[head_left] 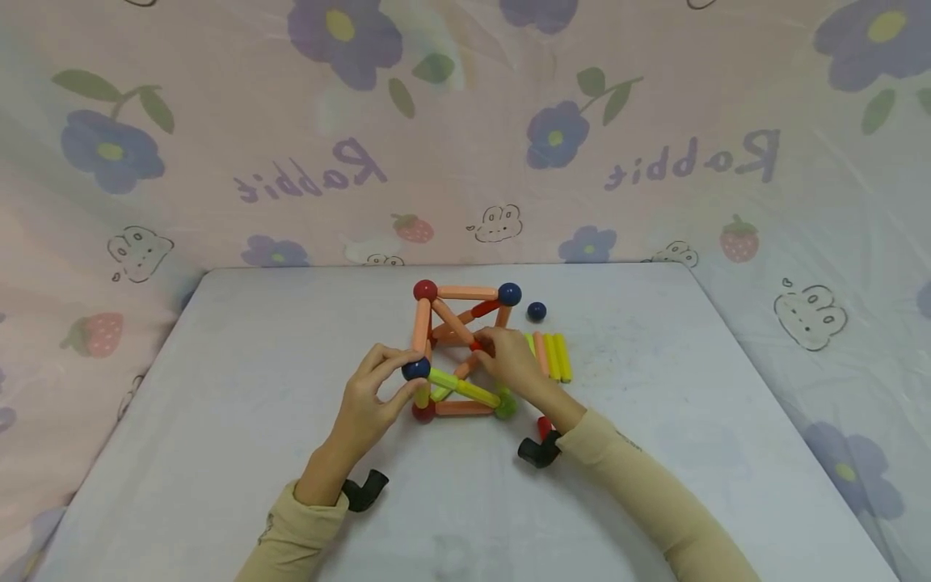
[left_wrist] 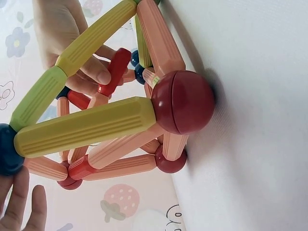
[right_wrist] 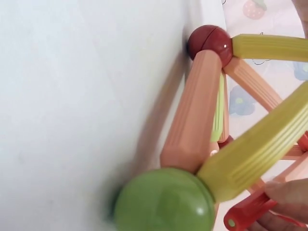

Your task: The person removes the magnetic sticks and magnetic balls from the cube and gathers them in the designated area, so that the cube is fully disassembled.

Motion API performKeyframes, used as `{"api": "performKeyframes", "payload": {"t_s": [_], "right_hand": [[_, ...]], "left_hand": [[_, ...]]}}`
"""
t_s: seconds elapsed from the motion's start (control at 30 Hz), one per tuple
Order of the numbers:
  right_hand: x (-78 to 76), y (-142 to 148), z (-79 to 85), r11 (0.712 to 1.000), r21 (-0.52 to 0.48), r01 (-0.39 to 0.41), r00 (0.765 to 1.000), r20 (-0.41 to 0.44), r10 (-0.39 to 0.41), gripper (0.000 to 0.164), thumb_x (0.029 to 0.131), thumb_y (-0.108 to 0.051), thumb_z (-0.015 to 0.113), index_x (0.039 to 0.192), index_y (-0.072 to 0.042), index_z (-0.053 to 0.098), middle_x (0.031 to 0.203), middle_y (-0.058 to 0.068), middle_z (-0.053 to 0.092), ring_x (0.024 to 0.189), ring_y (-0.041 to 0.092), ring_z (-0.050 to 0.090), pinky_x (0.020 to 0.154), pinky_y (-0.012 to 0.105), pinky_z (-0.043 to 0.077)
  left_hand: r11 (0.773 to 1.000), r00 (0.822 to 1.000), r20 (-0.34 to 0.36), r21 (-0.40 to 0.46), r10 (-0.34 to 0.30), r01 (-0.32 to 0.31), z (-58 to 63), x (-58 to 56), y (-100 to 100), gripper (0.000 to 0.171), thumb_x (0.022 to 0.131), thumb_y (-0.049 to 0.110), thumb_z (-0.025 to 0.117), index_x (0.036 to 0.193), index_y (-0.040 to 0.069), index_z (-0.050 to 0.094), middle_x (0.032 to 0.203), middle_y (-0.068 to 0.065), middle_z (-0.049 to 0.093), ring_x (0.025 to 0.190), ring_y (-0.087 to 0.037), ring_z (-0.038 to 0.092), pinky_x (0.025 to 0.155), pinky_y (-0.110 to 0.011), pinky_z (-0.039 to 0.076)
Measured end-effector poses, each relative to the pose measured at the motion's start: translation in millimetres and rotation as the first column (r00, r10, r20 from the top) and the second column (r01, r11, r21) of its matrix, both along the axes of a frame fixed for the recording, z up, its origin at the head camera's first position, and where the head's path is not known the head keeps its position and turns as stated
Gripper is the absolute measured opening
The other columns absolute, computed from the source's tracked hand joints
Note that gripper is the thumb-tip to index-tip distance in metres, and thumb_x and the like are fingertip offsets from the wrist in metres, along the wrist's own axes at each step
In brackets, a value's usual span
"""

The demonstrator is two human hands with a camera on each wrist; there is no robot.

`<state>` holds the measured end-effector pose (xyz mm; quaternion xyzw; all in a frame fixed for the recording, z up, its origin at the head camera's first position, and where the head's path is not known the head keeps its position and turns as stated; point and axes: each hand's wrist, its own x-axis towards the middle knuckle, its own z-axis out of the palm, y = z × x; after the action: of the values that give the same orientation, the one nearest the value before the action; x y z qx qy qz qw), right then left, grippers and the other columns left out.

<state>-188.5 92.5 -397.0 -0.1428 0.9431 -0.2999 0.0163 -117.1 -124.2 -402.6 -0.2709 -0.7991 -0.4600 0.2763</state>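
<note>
Left hand (head_left: 367, 396) pinches blue ball (head_left: 416, 369), right hand (head_left: 512, 360) red rod (left_wrist: 118, 67); table's side edges (head_left: 751, 364) distant.

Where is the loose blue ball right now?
In the head view, the loose blue ball lies on the white table, to the right of the stick structure and just beyond the row of loose sticks.

Beige cloth is worn: the left sleeve (head_left: 291, 533) is seen below-left of the green ball (head_left: 505, 405), the right sleeve (head_left: 647, 489) below-right. Both are marked with small dark lettering (head_left: 629, 441); beside each cuff (head_left: 322, 496), a black, bent piece (head_left: 366, 491) is seen.
</note>
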Motion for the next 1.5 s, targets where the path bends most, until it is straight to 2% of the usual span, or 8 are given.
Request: {"api": "performKeyframes", "payload": {"t_s": [0.33, 0.5, 0.6, 0.73, 0.8, 1.0, 1.23, 1.5], "right_hand": [[7.6, 4.9, -1.7, 0.999, -0.038, -0.018, 1.000, -0.012, 0.017, 0.030, 0.091, -0.008, 0.064, 0.121, -0.003, 0.065, 0.108, 0.011, 0.073, 0.089, 0.022, 0.067, 0.084, 0.034, 0.058], [7.4, 12.8, -6.5, 0.997, -0.081, -0.011, 0.999, 0.048, 0.015, 0.034, 0.093, -0.008, 0.062, 0.126, -0.010, 0.063, 0.107, 0.011, 0.072, 0.089, 0.022, 0.065, 0.079, 0.031, 0.057], [11.1, 21.7, -7.5, 0.994, -0.108, -0.007, 0.998, 0.066, 0.014, 0.033, 0.091, -0.008, 0.064, 0.124, -0.007, 0.064, 0.102, 0.013, 0.072, 0.088, 0.023, 0.067, 0.075, 0.029, 0.058], [19.6, 36.2, -4.9, 0.989, -0.149, -0.018, 0.998, 0.053, 0.026, 0.027, 0.088, -0.007, 0.067, 0.115, 0.001, 0.065, 0.099, 0.017, 0.072, 0.089, 0.028, 0.069, 0.075, 0.034, 0.059], [24.4, 44.0, -3.1, 0.987, -0.162, -0.011, 0.997, 0.069, 0.022, 0.026, 0.088, -0.009, 0.068, 0.112, 0.001, 0.065, 0.097, 0.017, 0.072, 0.087, 0.028, 0.068, 0.075, 0.034, 0.059], [36.9, 68.7, -5.6, 0.982, -0.179, 0.061, 0.990, 0.139, -0.037, 0.025, 0.088, -0.013, 0.069, 0.109, 0.001, 0.067, 0.092, 0.017, 0.070, 0.081, 0.021, 0.065, 0.067, 0.026, 0.054], [49.3, 96.9, -17.4, 0.984, -0.158, 0.078, 0.983, 0.176, -0.049, 0.024, 0.087, -0.014, 0.070, 0.104, 0.004, 0.066, 0.086, 0.016, 0.069, 0.072, 0.014, 0.060, 0.059, 0.018, 0.047], [60.9, 116.8, -28.6, 0.992, -0.100, 0.076, 0.974, 0.223, -0.052, 0.020, 0.084, -0.015, 0.072, 0.097, 0.000, 0.068, 0.076, 0.009, 0.065, 0.068, 0.011, 0.055, 0.057, 0.018, 0.044]], "left_hand": [[1.000, 1.000, 0.012, -0.002, -0.003, 0.003, -0.3, 1.0, -0.1, 0.048, 0.067, -0.011, 0.079, 0.112, 0.002, 0.069, 0.096, -0.009, 0.059, 0.094, -0.021, 0.061, 0.094, -0.002, 0.040], [1.000, 1.000, 0.011, -0.002, 0.000, 0.000, -0.2, 1.5, -0.7, 0.048, 0.067, -0.010, 0.080, 0.112, 0.002, 0.069, 0.096, -0.008, 0.059, 0.094, -0.022, 0.061, 0.094, -0.002, 0.040], [1.000, 1.000, 0.002, 0.002, -0.004, 0.004, -0.1, 1.1, -1.2, 0.048, 0.066, -0.010, 0.080, 0.111, 0.001, 0.069, 0.096, -0.009, 0.059, 0.093, -0.023, 0.062, 0.093, -0.002, 0.041], [1.000, 1.000, -0.008, 0.007, -0.007, 0.007, 0.4, 0.5, -1.4, 0.048, 0.066, -0.011, 0.080, 0.111, 0.000, 0.069, 0.096, -0.009, 0.059, 0.093, -0.023, 0.061, 0.093, -0.002, 0.041], [1.000, 1.000, -0.012, 0.007, -0.006, 0.006, 0.8, 0.4, -1.3, 0.048, 0.065, -0.011, 0.080, 0.111, 0.000, 0.069, 0.096, -0.010, 0.059, 0.093, -0.023, 0.061, 0.094, -0.002, 0.041], [1.000, 1.000, -0.012, 0.005, -0.003, 0.003, 1.7, 0.9, -0.6, 0.047, 0.066, -0.011, 0.080, 0.111, 0.000, 0.069, 0.095, -0.010, 0.059, 0.093, -0.023, 0.061, 0.094, -0.002, 0.041], [1.000, 1.000, -0.007, 0.013, -0.006, 0.006, 1.7, 0.2, 0.0, 0.047, 0.067, -0.011, 0.079, 0.111, 0.000, 0.068, 0.096, -0.010, 0.059, 0.093, -0.024, 0.062, 0.094, -0.002, 0.041], [1.000, 1.000, -0.002, 0.015, -0.010, 0.010, 0.3, -1.0, 0.2, 0.048, 0.066, -0.011, 0.079, 0.112, 0.001, 0.068, 0.096, -0.009, 0.059, 0.093, -0.023, 0.061, 0.094, -0.002, 0.041]]}}
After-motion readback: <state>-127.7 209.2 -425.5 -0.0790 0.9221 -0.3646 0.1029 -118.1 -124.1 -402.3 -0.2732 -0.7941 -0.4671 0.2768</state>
